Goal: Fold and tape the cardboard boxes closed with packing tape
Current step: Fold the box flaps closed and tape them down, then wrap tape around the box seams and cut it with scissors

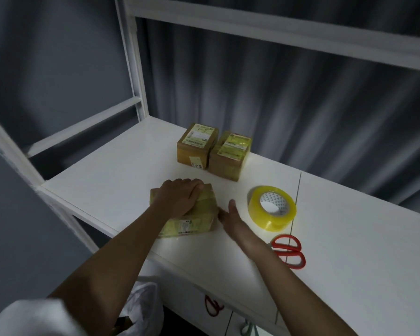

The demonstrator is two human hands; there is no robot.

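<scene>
A small cardboard box (199,220) wrapped in yellowish tape lies near the front edge of the white table (112,187). My left hand (180,197) rests palm down on its top, fingers straight and reaching over the far edge. My right hand (228,218) lies against the box's right side with straight fingers, thumb up. A roll of clear yellow packing tape (272,209) lies flat to the right of that hand. Red-handled scissors (290,251) lie nearer me, partly behind my right forearm.
Two more taped cardboard boxes (196,146) (229,156) stand side by side at the back of the table. A white shelf frame (134,69) rises at the left and overhead. Grey curtains hang behind. A white bag (141,306) sits below the table edge.
</scene>
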